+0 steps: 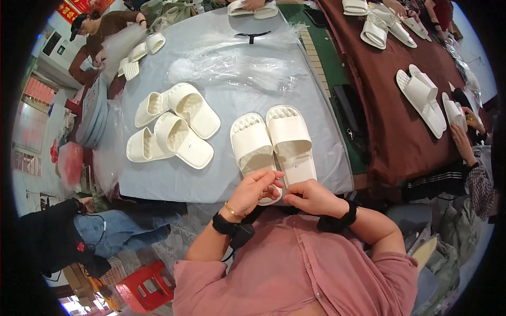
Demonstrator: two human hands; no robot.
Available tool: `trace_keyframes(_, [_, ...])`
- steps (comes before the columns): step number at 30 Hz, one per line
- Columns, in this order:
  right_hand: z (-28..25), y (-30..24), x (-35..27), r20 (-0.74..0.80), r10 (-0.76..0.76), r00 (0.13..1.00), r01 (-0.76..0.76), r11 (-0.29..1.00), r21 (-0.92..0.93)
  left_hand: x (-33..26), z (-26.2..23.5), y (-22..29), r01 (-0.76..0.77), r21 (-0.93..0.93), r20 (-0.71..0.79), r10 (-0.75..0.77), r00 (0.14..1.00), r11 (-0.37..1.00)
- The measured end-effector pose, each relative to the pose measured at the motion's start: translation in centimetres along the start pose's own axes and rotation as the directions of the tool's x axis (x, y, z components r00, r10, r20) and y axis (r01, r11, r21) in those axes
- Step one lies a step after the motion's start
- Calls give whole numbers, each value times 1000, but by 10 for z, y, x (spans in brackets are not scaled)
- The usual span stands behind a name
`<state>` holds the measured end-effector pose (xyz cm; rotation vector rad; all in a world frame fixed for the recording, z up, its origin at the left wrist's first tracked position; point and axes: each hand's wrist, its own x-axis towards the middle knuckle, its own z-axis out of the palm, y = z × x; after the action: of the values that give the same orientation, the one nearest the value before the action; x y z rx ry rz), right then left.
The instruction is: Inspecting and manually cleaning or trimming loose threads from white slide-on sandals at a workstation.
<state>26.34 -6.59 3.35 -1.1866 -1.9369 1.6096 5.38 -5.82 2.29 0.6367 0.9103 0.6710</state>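
A pair of cream slide slippers lies side by side right in front of me, toes pointing away: the left slipper and the right slipper. My left hand is over the heel of the left slipper, its fingers curled and pressed together. Close beside it, my right hand is closed at the heel end of the right slipper. Whatever either hand may be pinching is too small or hidden to make out. To the left, more cream slippers lie in two overlapping pairs on the grey-blue cloth.
Clear plastic bags are heaped beyond the slippers, with a black strap on them. A brown-covered table at right holds more slippers. Co-workers handle slippers at both tables. A red plastic stool stands at lower left.
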Motion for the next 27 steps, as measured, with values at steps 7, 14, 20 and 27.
trace_keyframes(7, [1, 11, -12, -11, 218, 976, -216, 974, 72, -7, -32, 6, 126, 491, -169, -47, 984, 862])
trace_keyframes(14, [2, 20, -22, 4, 332, 943, -331, 940, 86, -17, -52, 12, 48, 487, -204, 60, 977, 872])
trace_keyframes(20, [2, 14, -13, -26, 346, 938, -344, 937, 53, -12, -61, 21, -77, 456, -280, 225, 933, 887])
trace_keyframes(27, [4, 4, 53, -240, 68, 968, -81, 996, -42, 28, -73, 58, -253, 797, -260, 689, 676, 549])
